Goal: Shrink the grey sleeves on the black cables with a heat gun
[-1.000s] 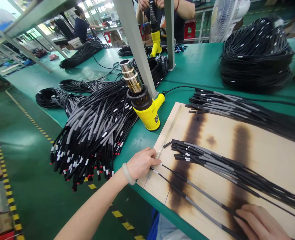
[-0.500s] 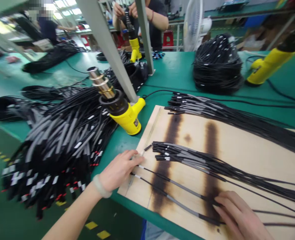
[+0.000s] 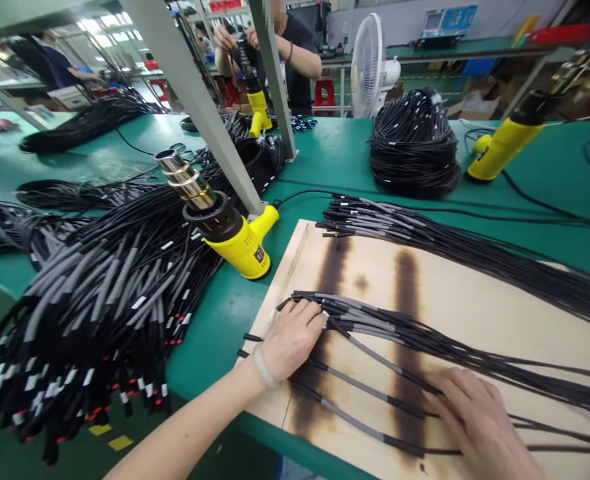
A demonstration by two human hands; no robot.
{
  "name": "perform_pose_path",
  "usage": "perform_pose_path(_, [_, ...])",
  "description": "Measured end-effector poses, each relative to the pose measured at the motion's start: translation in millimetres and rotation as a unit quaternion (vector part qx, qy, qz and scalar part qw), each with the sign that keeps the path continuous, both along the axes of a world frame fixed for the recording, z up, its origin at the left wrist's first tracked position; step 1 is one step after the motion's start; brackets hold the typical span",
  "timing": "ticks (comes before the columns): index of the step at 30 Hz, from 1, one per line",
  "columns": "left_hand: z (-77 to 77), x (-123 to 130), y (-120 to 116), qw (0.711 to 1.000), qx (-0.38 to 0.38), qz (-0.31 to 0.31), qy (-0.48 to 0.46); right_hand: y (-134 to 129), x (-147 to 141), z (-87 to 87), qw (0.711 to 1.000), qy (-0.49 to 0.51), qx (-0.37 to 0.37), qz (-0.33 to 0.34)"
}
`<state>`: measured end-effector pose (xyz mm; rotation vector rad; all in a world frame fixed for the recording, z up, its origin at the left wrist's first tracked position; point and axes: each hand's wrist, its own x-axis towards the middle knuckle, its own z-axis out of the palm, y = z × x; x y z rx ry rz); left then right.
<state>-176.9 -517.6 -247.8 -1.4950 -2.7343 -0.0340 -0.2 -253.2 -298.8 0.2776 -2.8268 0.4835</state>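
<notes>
The left hand (image 3: 292, 340) lies palm down on the board near its left edge, with a pale bangle (image 3: 261, 368) on the wrist. Its fingers (image 3: 309, 321) are open and flat over the near ends of a bunch of black-and-grey cables (image 3: 375, 321), not closed around them. Two cable ends poke out from under the hand on its lower left. The right hand (image 3: 475, 417) rests on the same cables at the lower right of the frame, fingers spread and open, with no grip visible.

The cables fan across a pale wooden board (image 3: 455, 293) marked with two dark scorch bands (image 3: 407, 333). A second bunch (image 3: 399, 240) lies along the board's far edge and runs off to the right. The board sits on a green table (image 3: 325, 160).

Left of the board stands a yellow heat gun (image 3: 239, 250), its metal nozzle pointing up, beside a large heap of finished cables (image 3: 109, 300). A coiled bundle (image 3: 415, 143) and another yellow heat gun (image 3: 505, 147) are at the upper right. Farther back, a co-worker (image 3: 295, 60) holds a third heat gun upright, near a white fan (image 3: 369, 67).
</notes>
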Motion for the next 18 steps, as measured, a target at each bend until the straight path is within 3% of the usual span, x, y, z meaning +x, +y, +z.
perform_pose_path(5, [-0.4, -6, 0, 1.0, -0.01, 0.001, -0.01, 3, -13, -9.3, 1.0, 0.016, -0.01, 0.022])
perform_pose_path(10, [-4.3, -31, 11, 0.999, -0.006, 0.017, -0.04, 13, -34, -19.6, 1.0, 0.026, 0.0, -0.017])
perform_pose_path(13, [-1.0, -39, 13, 0.998, 0.002, 0.023, -0.057, 13, -38, -16.7, 0.999, 0.015, -0.033, -0.013])
perform_pose_path(18, [7.5, -30, -3, 0.996, -0.011, -0.008, -0.089, 6, -22, -4.8, 0.992, -0.041, -0.115, 0.028])
